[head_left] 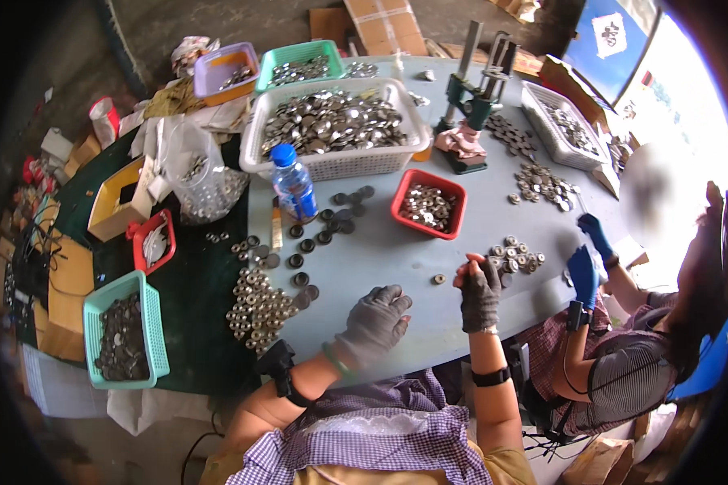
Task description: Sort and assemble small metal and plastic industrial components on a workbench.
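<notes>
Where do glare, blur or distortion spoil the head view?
Head view: glare whites out the right side, beside the blue panel; head view: the grey table edge bows, and corners go black; head view: left hand looks slightly soft.

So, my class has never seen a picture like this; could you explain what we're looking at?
There's no robot here: a person wears a wide fisheye camera on their head, looking down, so straight edges bend. The left hand and right hand in grey gloves are the wearer's own; the blue-gloved hands belong to a co-worker. On the grey table are piles of small round metal parts, a red container and a white basket of metal pieces, a bottle with a blue cap, and a green upright device, perhaps a press. Whether either grey-gloved hand holds anything is too unclear to tell.
</notes>
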Tool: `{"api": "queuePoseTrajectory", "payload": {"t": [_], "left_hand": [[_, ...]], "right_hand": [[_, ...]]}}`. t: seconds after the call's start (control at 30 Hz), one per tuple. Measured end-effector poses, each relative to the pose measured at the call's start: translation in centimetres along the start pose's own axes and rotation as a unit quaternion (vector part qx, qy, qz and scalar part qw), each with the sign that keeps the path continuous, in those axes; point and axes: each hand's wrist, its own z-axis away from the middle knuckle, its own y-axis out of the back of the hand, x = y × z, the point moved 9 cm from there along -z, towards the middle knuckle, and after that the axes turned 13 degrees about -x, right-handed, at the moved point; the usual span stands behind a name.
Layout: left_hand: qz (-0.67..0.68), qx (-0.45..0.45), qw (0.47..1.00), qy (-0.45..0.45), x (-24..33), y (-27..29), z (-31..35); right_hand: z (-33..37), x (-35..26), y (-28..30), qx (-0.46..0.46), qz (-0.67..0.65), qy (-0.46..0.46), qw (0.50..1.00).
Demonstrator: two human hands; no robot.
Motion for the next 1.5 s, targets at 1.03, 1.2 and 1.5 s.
{"api": "queuePoseTrajectory", "payload": {"t": [1.03, 1.2, 1.5], "left_hand": [[-0.156, 0.006, 0.986, -0.056, -4.0, -4.9, 6.1], [-0.203, -0.003, 0.977, -0.069, -3.8, -5.0, 5.6], [-0.148, 0.004, 0.988, -0.041, -4.1, -4.6, 4.7]], "right_hand": [[-1.5, 4.7, -2.5, -0.135, 0.649, 0.002, 0.748], [-1.2, 4.6, -2.6, -0.111, 0.661, 0.07, 0.739], [-1.7, 3.9, -4.6, -0.135, 0.651, 0.083, 0.743]]}}
